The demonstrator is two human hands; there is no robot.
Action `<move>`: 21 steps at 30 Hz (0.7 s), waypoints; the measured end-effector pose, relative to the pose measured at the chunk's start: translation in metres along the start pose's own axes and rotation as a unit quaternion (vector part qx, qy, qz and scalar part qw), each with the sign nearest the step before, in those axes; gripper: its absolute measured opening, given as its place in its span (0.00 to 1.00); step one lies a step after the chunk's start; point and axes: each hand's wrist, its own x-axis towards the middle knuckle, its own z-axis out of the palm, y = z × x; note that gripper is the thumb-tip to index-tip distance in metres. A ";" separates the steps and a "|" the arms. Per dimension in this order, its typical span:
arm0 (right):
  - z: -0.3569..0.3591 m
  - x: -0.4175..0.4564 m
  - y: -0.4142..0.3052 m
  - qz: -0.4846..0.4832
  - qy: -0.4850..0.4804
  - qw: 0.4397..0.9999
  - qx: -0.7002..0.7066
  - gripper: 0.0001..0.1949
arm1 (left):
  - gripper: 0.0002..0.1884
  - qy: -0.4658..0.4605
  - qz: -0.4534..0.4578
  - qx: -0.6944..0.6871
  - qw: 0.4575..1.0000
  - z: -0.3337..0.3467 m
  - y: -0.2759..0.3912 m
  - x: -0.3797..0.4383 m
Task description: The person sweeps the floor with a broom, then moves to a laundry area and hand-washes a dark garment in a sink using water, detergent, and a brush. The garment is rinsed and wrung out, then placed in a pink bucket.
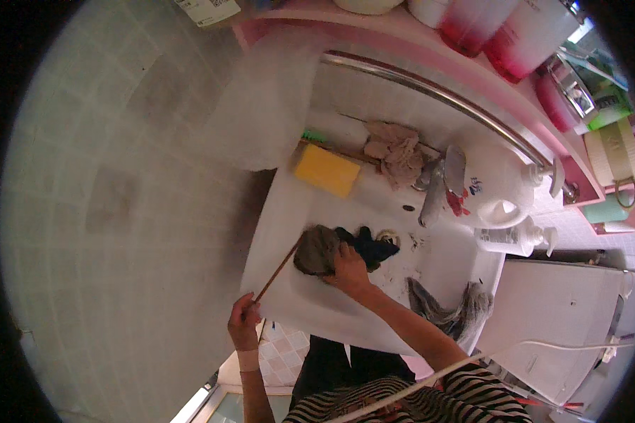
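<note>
Within the white sink (275, 232), my right hand (352, 268) grips a wet-looking grey-brown cloth bundle (317, 251). A dark lobed piece of cloth (370, 247) lies just beyond my fingers, partly over the drain (387, 237). From the bundle's left side a thin brown cord or stick (279, 268) runs straight down to my left hand (245, 317), whose fingers are closed on its end near the basin's edge. Whether the strip is fixed to the bundle cannot be told. Another grey cloth (452, 312) is draped at the sink's near right, next to my right forearm.
A yellow sponge (327, 170), a crumpled beige cloth (397, 150) and the faucet (435, 195) line the sink's back. Pump bottles (500, 180) stand at right. Above are a metal rail (434, 95) and a pink shelf (487, 74). A pale cable (428, 379) crosses the foreground.
</note>
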 end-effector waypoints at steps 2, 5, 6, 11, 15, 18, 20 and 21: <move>-0.002 0.022 0.021 0.081 -0.018 0.995 -0.055 0.33 | 0.12 0.002 0.001 -0.034 0.999 0.004 0.001 0.003; -0.018 0.039 0.092 0.241 -0.035 0.967 -0.073 0.32 | 0.11 -0.002 -0.013 0.010 1.000 0.003 0.006 0.003; -0.028 0.024 0.111 0.193 -0.020 0.971 -0.141 0.31 | 0.11 0.017 0.015 -0.014 1.000 -0.002 0.004 0.006; -0.075 -0.042 0.119 0.273 -0.132 0.949 -0.088 0.29 | 0.09 0.044 0.053 -0.061 0.996 -0.003 -0.008 0.003; -0.097 -0.094 0.061 0.196 -0.118 0.973 -0.034 0.31 | 0.11 0.074 0.058 0.015 0.995 0.002 -0.014 0.002; -0.072 -0.096 0.023 0.093 -0.098 0.991 -0.014 0.31 | 0.12 0.074 0.102 0.083 0.988 0.006 -0.009 0.001; -0.046 -0.090 0.028 0.091 -0.121 0.987 -0.047 0.31 | 0.12 0.063 0.104 0.123 0.985 0.008 -0.010 0.003; -0.033 -0.082 0.052 0.111 -0.117 0.984 -0.072 0.29 | 0.12 0.055 0.102 0.132 0.984 0.009 -0.009 0.004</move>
